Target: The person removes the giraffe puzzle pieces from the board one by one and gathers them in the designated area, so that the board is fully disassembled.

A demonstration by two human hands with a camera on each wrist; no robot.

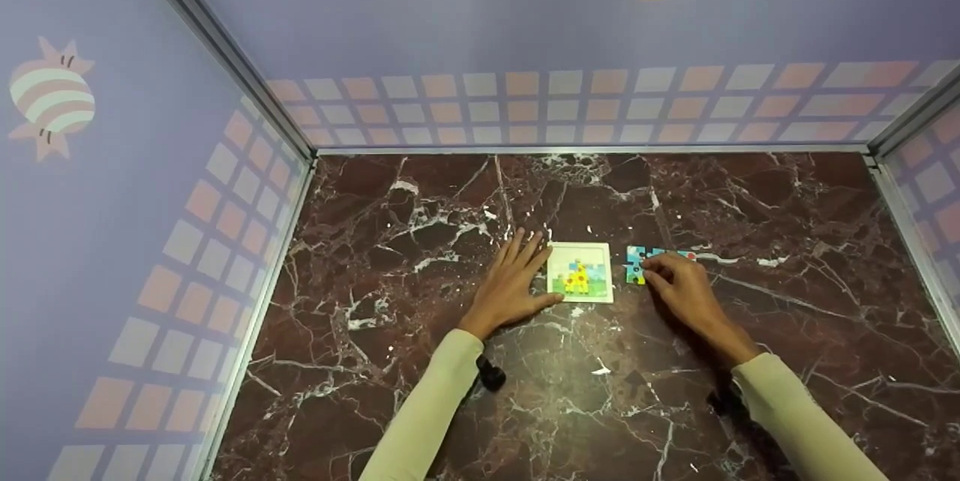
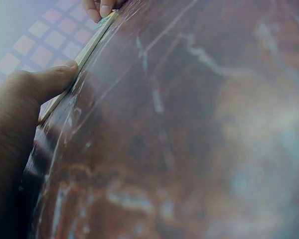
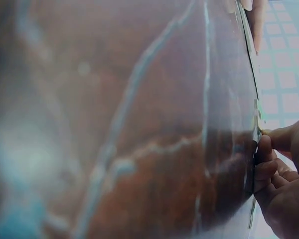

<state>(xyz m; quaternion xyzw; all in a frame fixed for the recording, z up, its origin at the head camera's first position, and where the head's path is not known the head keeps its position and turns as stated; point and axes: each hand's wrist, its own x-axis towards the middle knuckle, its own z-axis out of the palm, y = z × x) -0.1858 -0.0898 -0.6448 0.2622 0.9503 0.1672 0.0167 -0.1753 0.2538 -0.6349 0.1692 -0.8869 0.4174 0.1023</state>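
A small square puzzle board (image 1: 609, 271) with a pale frame lies on the table, showing a yellow giraffe over green and blue. My left hand (image 1: 511, 284) rests spread at its left side, the thumb on the lower left corner and fingertips by the upper left. In the left wrist view that thumb (image 2: 57, 79) touches the board's edge. To the right of the board lie several jigsaw pieces (image 1: 636, 252), mostly blue, in a small group. My right hand (image 1: 684, 290) pinches a puzzle piece there between thumb and fingers; the hand partly hides the group.
The table top (image 1: 555, 406) is dark reddish marble with white veins. A lilac back wall (image 1: 480, 31) with a checkered band rises behind it, and side walls (image 1: 150, 203) stand left and right.
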